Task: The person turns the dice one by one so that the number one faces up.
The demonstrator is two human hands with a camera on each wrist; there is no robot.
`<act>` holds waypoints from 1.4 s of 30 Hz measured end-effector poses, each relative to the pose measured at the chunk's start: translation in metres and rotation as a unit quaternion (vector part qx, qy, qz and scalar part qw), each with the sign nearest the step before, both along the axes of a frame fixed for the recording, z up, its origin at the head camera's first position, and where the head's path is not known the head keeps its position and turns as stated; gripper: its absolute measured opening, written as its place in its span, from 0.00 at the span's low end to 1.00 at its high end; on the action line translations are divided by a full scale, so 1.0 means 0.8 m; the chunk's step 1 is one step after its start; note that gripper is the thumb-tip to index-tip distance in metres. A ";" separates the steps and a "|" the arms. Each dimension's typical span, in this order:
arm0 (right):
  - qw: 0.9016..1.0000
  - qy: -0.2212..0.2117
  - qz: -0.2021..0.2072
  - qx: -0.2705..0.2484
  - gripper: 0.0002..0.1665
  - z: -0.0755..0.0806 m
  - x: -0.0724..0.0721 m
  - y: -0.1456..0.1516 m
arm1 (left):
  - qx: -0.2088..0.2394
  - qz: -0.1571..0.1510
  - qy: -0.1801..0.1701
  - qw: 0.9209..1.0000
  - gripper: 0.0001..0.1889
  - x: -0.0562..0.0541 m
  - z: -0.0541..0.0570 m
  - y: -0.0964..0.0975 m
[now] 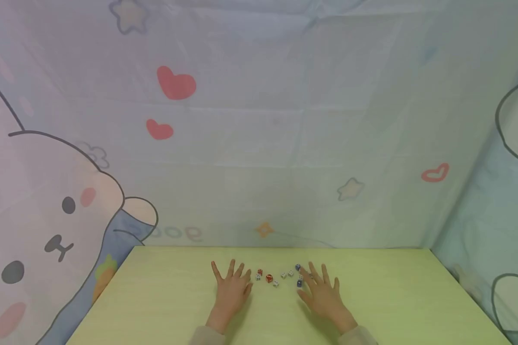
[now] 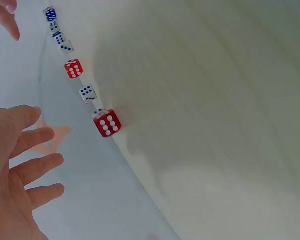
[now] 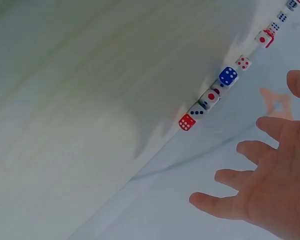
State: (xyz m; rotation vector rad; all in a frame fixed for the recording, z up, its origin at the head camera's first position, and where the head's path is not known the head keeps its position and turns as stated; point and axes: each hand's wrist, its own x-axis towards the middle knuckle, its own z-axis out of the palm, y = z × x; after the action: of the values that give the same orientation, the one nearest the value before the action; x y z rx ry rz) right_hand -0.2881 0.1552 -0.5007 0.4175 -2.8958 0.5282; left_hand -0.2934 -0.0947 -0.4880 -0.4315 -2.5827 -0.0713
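Several small dice in red, white and blue lie scattered on the table between the two hands. My left hand [image 1: 232, 290] has its fingers spread, left of a red die [image 1: 269, 278] and a white die [image 1: 276, 283]. On the other side, my right hand [image 1: 323, 294] also spreads its fingers, close to a dark blue die [image 1: 300, 283] and partly covering dice there. Another blue die [image 1: 298, 267] lies farther back. Neither hand holds anything. In the left wrist view a red die [image 2: 107, 123] is nearest; in the right wrist view, a red die [image 3: 187, 122] ends the row.
The pale yellow table [image 1: 164, 287] ends at a back edge below a hanging cloth [image 1: 259, 143] printed with hearts, stars and a cartoon animal. More printed cloth [image 1: 492, 225] hangs along the right side.
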 end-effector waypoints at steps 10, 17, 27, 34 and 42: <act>1.000 0.016 0.021 0.017 0.32 -0.001 -0.004 0.008 | -0.051 -0.077 0.047 0.995 0.11 -0.010 -0.006 -0.029; 0.999 0.028 0.031 0.032 0.31 -0.005 -0.006 0.018 | -0.048 -0.113 0.049 0.991 0.07 -0.018 -0.013 -0.041; 0.996 0.060 0.070 0.002 0.31 -0.013 -0.011 0.034 | -0.105 -0.104 0.023 0.989 0.05 -0.020 -0.016 -0.042; 0.998 0.033 0.050 0.024 0.26 -0.002 -0.020 0.037 | -0.117 -0.104 0.010 0.988 0.04 -0.022 -0.014 -0.040; 0.997 0.061 0.038 0.034 0.21 -0.007 -0.033 0.048 | -0.125 -0.103 0.002 0.987 0.02 -0.022 -0.015 -0.039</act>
State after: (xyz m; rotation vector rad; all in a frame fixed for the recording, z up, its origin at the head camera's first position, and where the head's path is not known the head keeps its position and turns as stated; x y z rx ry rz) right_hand -0.3148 0.1935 -0.5060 0.5517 -2.7964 0.4004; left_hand -0.3109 -0.1256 -0.4997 -0.7894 -2.5422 0.1828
